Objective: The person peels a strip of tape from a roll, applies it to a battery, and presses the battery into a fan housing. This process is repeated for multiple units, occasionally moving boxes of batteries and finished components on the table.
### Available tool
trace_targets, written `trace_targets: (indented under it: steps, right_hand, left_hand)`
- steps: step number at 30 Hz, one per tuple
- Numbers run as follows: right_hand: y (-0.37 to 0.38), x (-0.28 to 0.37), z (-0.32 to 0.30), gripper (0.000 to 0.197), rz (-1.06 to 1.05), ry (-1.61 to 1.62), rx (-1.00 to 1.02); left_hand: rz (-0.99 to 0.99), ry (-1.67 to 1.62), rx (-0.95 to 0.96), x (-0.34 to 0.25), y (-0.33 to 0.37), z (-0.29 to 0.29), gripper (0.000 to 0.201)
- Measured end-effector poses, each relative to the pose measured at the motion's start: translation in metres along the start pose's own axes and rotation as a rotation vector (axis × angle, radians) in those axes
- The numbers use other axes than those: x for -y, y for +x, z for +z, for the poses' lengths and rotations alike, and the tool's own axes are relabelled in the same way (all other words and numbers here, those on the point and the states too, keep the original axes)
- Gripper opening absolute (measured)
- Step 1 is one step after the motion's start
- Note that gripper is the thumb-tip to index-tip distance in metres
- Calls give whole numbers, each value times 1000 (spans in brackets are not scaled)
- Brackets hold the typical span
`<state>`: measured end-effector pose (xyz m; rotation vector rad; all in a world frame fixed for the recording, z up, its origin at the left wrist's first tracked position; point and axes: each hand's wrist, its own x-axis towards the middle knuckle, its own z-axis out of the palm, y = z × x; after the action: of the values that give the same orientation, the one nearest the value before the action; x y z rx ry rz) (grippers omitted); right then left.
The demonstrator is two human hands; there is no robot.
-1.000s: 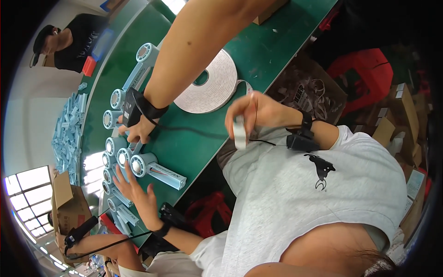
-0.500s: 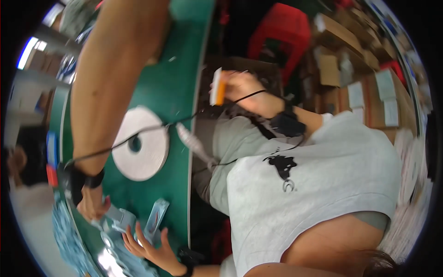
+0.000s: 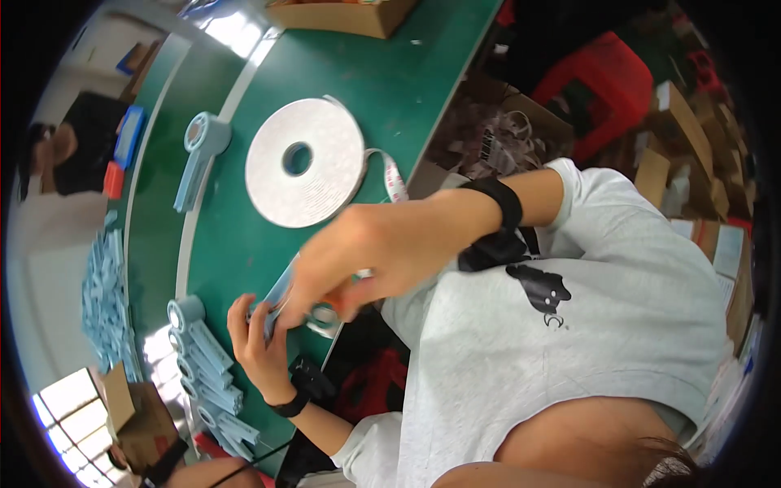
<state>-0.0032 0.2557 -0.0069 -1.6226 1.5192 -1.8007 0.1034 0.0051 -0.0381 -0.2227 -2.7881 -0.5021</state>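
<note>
My left hand (image 3: 264, 358) is closed around a pale blue plastic piece (image 3: 281, 291) with a flat handle, low over the green table (image 3: 407, 73). From above, my right hand (image 3: 370, 252) overlaps it, slightly smeared by motion, fingers curled on a small orange-and-white thing (image 3: 358, 281) that is mostly hidden. A pale ring (image 3: 323, 321) shows just below those fingers; I cannot tell what it belongs to. Beyond my hands a large white tape roll (image 3: 264, 175) lies flat, its printed loose end (image 3: 394, 175) running toward the table edge.
Several similar blue pieces (image 3: 195, 358) with round ends line the table at left; one more (image 3: 203, 146) lies farther off. A blue heap (image 3: 104, 301) sits beyond. Around are a carton (image 3: 350, 18), a scrap box (image 3: 496, 150), a red stool (image 3: 610, 77) and another person's arm (image 3: 220, 472).
Another person's large arm over the table is gone. My right hand came from beyond the table edge to my left hand, which has closed on a blue piece. The view has turned.
</note>
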Motion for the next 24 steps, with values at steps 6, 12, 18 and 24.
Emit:
trace_targets:
  steps: [6, 12, 18, 24]
  right_hand:
    - [68, -35, 6, 22, -77, -77, 109]
    - [47, -52, 9, 14, -72, -213, 131]
    - [56, -39, 5, 6, 12, -459, 331]
    - [87, -45, 31, 5, 10, -632, 531]
  left_hand:
    - [119, 328, 125, -23, 5, -9, 29]
    - [-69, -114, -7, -18, 2, -7, 15]
    - [-400, -393, -138, -26, 5, -3, 6]
    - [-305, -497, -282, -18, 1, 1, 4]
